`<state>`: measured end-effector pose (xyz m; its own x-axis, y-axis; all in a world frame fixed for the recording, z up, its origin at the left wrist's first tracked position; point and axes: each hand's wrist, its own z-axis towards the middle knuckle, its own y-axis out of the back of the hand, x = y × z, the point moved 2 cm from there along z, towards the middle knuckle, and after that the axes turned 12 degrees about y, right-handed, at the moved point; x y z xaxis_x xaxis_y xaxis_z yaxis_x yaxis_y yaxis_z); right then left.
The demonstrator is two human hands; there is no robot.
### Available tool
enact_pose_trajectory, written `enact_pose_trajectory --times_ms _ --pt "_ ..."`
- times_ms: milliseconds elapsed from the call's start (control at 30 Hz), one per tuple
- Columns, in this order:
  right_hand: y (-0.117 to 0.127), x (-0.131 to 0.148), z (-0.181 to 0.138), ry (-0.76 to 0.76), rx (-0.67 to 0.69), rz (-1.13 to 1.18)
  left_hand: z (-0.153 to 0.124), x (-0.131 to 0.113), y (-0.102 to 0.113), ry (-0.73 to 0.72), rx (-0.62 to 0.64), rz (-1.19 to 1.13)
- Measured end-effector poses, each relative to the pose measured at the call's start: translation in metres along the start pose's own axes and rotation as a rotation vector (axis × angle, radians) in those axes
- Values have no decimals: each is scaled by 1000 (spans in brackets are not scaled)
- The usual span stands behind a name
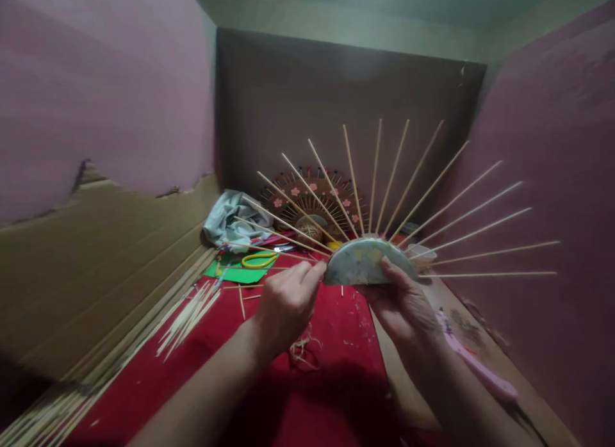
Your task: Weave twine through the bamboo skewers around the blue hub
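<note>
Half-disc [355, 261]: held up above the red cloth [336, 338] between both hands, flat side down, thin sticks [428, 191] fanning from its curved edge.
Right hand [403, 306]: closed around the half-disc's lower right part, thumb on the front face, the other fingers beneath.
Left hand [291, 300]: fingers curled in at the half-disc's left corner; whether they pinch a stick's base or only touch there, I cannot tell.
Weight and feel: probably light but wide, with more than 10 sticks making it awkward to turn.
Sticks: look stiff and slender, likely to snap or work loose if knocked at the tips.
Best hold: the solid half-disc, thumb in front and fingers behind, clear of the stick bases.
Nearby: loose sticks [189, 319] and a green sheet [252, 277] at left, 1 pink tool [480, 368] at right.
</note>
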<state>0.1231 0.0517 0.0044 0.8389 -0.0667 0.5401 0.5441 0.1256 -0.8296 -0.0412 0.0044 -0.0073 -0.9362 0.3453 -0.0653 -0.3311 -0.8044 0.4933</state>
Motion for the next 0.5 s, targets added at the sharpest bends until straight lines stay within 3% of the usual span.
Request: enact_pose_trajectory --times_ms 300,500 --pt "-18 12 6 -26 -143 74 -11 -5 4 -131 -75 59" --pt "-20 9 8 -31 -141 99 -10 -9 2 44 -36 -205"
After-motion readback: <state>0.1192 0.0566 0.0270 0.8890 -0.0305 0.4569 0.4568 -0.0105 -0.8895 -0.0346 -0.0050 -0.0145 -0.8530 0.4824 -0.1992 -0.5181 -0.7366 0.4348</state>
